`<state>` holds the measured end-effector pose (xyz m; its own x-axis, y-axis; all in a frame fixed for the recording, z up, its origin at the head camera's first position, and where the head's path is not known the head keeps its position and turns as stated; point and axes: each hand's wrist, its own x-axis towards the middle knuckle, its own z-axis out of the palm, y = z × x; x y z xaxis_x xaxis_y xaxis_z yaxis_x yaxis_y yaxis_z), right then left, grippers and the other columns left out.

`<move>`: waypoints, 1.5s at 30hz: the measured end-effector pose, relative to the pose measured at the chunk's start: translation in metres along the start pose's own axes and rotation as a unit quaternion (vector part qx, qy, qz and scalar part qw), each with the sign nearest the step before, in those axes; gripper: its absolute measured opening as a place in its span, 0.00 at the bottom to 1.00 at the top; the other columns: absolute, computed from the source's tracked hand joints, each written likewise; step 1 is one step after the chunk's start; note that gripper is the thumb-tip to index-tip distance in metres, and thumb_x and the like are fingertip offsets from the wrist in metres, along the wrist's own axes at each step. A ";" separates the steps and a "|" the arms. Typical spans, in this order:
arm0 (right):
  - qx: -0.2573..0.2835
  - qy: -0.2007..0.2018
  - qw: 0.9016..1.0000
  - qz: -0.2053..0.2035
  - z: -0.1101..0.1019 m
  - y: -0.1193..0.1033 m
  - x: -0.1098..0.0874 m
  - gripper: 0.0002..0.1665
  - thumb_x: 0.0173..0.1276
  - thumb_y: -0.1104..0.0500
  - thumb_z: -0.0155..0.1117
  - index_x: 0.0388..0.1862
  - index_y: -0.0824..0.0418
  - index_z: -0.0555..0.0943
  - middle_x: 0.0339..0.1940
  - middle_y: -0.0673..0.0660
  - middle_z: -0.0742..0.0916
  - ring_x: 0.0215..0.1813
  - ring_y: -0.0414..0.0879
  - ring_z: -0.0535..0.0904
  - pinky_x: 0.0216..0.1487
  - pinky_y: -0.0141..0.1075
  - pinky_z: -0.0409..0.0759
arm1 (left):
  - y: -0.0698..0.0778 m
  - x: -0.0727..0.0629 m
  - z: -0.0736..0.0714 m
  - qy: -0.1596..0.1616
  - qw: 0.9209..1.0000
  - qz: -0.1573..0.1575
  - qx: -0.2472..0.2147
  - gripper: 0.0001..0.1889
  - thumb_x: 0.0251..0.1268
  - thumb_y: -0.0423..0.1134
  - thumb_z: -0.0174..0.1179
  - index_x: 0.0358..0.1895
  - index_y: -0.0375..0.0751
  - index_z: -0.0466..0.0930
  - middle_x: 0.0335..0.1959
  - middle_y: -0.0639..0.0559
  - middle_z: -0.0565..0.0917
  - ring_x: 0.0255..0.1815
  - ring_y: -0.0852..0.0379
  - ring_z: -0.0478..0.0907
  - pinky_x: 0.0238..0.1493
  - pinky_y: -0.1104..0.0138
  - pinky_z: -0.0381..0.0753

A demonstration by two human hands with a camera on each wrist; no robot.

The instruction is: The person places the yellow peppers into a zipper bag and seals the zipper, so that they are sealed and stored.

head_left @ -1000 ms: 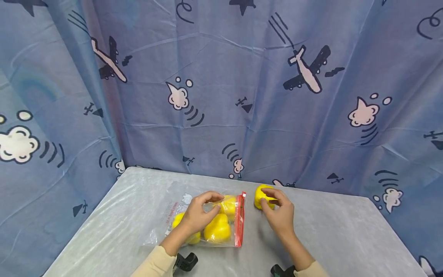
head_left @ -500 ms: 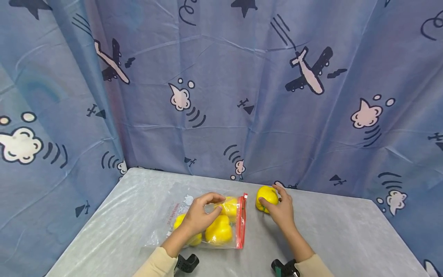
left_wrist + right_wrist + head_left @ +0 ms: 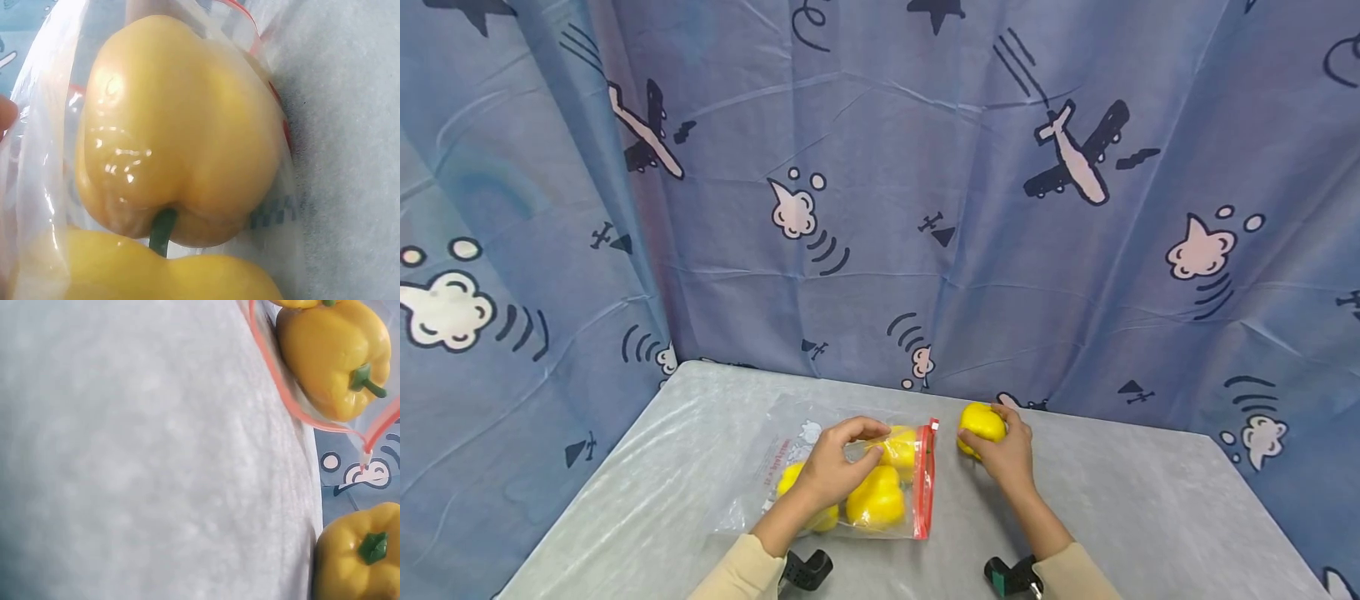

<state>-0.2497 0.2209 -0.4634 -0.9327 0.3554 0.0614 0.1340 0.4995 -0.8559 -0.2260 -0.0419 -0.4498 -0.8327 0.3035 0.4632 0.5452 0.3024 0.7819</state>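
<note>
On the table lies a clear zip bag with a red zip edge, its mouth facing right. Inside are yellow bell peppers; three show in the head view. My left hand holds the bag's upper film near the mouth, keeping it raised. The left wrist view shows a bagged pepper with a green stem and a fingertip at the left edge. Right of the bag, my right hand grips another yellow bell pepper. That pepper appears low in the right wrist view, its stem towards the camera.
A pale cover lies over the table. Behind it hangs a blue curtain printed with planes and clouds. Black devices are strapped at the left wrist and the right wrist.
My right hand has closed round the loose pepper and turned it slightly; its stem no longer shows in the head view. My left hand has stayed at the bag.
</note>
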 end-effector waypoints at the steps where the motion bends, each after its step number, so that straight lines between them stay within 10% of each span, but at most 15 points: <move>1: -0.003 0.000 1.000 0.002 0.000 0.001 0.000 0.45 0.56 0.55 0.71 0.69 0.64 0.63 0.66 0.72 0.64 0.63 0.64 0.64 0.65 0.60 0.66 | 0.000 0.000 0.000 0.000 1.000 0.001 0.001 0.12 0.61 0.33 0.62 0.47 0.46 0.82 0.46 0.57 0.86 0.48 0.58 0.82 0.55 0.59 0.81; 23: 0.013 -0.045 0.999 -0.006 -0.023 0.005 -0.008 0.46 0.59 0.56 0.70 0.71 0.68 0.57 0.69 0.69 0.66 0.65 0.62 0.66 0.66 0.55 0.70 | 0.002 0.001 0.000 -0.004 1.000 -0.010 0.001 0.11 0.62 0.34 0.61 0.48 0.46 0.82 0.46 0.58 0.86 0.49 0.58 0.82 0.57 0.58 0.80; 35: 0.035 -0.089 0.995 -0.025 -0.046 0.005 -0.029 0.30 0.62 0.62 0.65 0.64 0.63 0.71 0.66 0.62 0.74 0.64 0.59 0.73 0.50 0.28 0.78 | 0.003 0.000 0.001 -0.007 1.000 -0.008 -0.006 0.11 0.62 0.33 0.62 0.47 0.48 0.82 0.46 0.57 0.86 0.49 0.58 0.82 0.56 0.58 0.80; 45: 0.034 -0.095 0.994 -0.028 -0.039 0.014 -0.031 0.25 0.61 0.62 0.67 0.58 0.62 0.76 0.59 0.63 0.79 0.60 0.59 0.78 0.52 0.39 0.83 | 0.002 -0.002 0.000 -0.001 1.000 -0.008 0.001 0.11 0.62 0.33 0.62 0.47 0.48 0.82 0.45 0.58 0.86 0.48 0.58 0.82 0.56 0.58 0.80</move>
<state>-0.2061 0.2474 -0.4574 -0.9853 0.1698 0.0164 0.0639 0.4569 -0.8872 -0.2235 -0.0414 -0.4490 -0.8410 0.2996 0.4505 0.5323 0.3088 0.7882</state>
